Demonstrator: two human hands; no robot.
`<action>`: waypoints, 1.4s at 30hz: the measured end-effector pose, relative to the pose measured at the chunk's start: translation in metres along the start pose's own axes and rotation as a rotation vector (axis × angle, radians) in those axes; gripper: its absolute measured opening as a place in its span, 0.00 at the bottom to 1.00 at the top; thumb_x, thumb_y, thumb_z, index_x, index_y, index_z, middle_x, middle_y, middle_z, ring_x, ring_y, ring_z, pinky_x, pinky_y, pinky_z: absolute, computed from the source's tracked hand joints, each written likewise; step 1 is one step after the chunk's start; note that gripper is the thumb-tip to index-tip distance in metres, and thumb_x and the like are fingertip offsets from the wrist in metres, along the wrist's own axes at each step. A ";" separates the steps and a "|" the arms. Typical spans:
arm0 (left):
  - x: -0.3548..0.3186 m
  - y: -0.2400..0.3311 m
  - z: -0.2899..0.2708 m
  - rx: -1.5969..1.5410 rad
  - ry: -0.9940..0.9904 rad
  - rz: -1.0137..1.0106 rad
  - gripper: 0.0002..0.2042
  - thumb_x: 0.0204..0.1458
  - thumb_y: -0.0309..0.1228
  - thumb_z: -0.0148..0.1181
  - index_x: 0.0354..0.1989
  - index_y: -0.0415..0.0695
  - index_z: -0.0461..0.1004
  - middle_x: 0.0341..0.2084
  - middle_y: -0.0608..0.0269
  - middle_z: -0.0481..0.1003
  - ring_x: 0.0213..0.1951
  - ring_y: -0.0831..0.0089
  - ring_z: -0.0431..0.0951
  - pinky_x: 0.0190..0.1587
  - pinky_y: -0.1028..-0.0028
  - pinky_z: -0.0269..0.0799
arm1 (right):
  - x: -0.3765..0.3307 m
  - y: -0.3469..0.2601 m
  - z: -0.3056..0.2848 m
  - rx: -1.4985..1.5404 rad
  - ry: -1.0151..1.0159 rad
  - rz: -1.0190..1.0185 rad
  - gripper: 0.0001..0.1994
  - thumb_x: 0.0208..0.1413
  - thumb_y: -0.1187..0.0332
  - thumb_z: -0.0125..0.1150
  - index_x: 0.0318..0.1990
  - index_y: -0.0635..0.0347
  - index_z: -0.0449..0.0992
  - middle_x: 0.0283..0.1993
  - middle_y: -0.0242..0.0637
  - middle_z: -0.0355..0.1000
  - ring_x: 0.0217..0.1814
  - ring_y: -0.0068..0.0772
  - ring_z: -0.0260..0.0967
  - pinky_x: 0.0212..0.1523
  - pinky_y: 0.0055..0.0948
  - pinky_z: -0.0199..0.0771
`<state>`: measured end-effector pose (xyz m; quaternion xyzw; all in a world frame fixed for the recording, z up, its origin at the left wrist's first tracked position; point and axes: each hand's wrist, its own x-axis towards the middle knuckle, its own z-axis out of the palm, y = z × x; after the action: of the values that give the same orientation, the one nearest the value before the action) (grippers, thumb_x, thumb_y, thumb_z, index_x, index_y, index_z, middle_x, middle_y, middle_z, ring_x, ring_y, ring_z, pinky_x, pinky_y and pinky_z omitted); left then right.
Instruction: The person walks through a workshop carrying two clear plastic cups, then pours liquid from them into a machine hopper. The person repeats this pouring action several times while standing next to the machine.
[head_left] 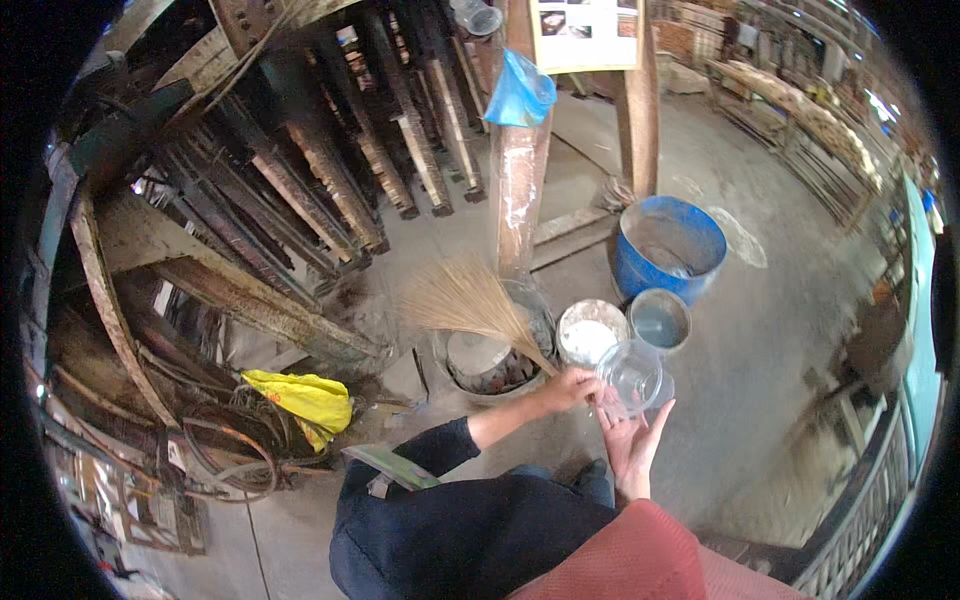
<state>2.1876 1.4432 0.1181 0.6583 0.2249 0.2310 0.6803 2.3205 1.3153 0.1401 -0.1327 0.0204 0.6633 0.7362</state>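
A clear, round plastic tub (pixel 632 376) is tilted in front of me, and a second clear rim or layer shows at its lower right. My left hand (pixel 572 389) pinches the tub's left edge with closed fingers. Below it my right hand (pixel 630 448) cups the tub, palm up, with fingers and thumb spread along its sides. A straw broom (pixel 478 300) lies across a round basin (pixel 468 392); its narrow end reaches close behind my left hand. Just beyond the tub stand a bucket with white contents (pixel 592 333) and a grey bucket of murky liquid (pixel 661 320).
A large blue drum (pixel 672 245) stands behind the buckets, right of a wooden post (pixel 520 200) with a blue plastic bag (pixel 520 88) on it. Heavy rusty machinery (pixel 250 290), a yellow sack (pixel 300 402) and coiled hoses (pixel 225 450) are on the left. A loaded bench (pixel 800 115) stands far right.
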 end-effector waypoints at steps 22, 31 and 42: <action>0.290 0.438 -0.524 1.463 1.517 0.230 0.42 0.36 0.60 0.59 0.52 0.36 0.63 0.48 0.43 0.65 0.48 0.52 0.69 0.48 0.62 0.68 | 0.343 -0.103 0.102 0.124 0.210 0.027 0.28 0.49 0.49 0.58 0.47 0.63 0.61 0.54 0.42 0.63 0.53 0.40 0.63 0.53 0.43 0.64; 0.334 0.471 -0.551 1.193 1.538 0.225 0.36 0.35 0.59 0.60 0.43 0.38 0.69 0.41 0.47 0.72 0.45 0.56 0.72 0.46 0.64 0.68 | 0.383 -0.097 0.102 0.075 0.189 0.067 0.29 0.48 0.48 0.58 0.46 0.65 0.62 0.54 0.42 0.63 0.53 0.40 0.63 0.53 0.37 0.65; 0.254 0.512 -0.503 1.105 1.910 0.413 0.32 0.38 0.57 0.59 0.37 0.35 0.72 0.38 0.44 0.73 0.43 0.56 0.74 0.43 0.64 0.69 | 0.401 -0.126 0.080 0.087 0.171 0.221 0.33 0.47 0.48 0.60 0.53 0.64 0.59 0.58 0.41 0.60 0.57 0.37 0.60 0.55 0.37 0.64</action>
<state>2.0726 2.0096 0.6129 0.4471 0.6125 0.6179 -0.2077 2.4802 1.7118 0.1559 -0.1536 0.1263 0.7251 0.6593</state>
